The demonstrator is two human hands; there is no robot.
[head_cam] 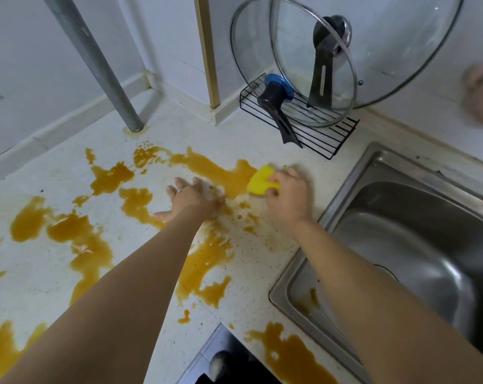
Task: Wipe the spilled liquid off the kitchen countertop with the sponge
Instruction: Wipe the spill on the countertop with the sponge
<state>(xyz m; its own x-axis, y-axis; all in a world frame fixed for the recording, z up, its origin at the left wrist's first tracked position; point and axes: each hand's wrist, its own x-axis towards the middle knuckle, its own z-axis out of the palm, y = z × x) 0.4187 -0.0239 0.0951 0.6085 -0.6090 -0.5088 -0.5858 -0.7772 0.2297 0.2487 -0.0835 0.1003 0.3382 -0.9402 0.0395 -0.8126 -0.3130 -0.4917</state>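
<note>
Nearest the camera, the two bare forearms reach out over the pale speckled surface [52,178], and close under them sits some of the untouched mess: a broad brown-orange pool at the front edge [287,353] by the sink [400,245], and another at the lower left corner [2,347].

The right hand [288,194] grips the yellow sponge [262,181], its fingers [273,191] curled over the sponge's near side, pressing it down at the end of the long streak of spill [207,164] that runs along the back, in front of the wire rack [317,134] holding glass lids [292,67]. The left hand [191,196] lies flat on the surface just beside it, fingers spread wide and holding nothing; it seems to rest in wet liquid.

Judged from how things lie, the job is at an early stage. A patch between the hands and the sink looks smeared and thinned, with only specks and faint streaks left, which suggests some wiping there. Nearly everything else remains: the large puddles on the left [68,234], the blotch under the left forearm [207,261], the back streak and both front pools. A little liquid also shows on the sink's rim. The sponge will likely need rinsing several times.
</note>
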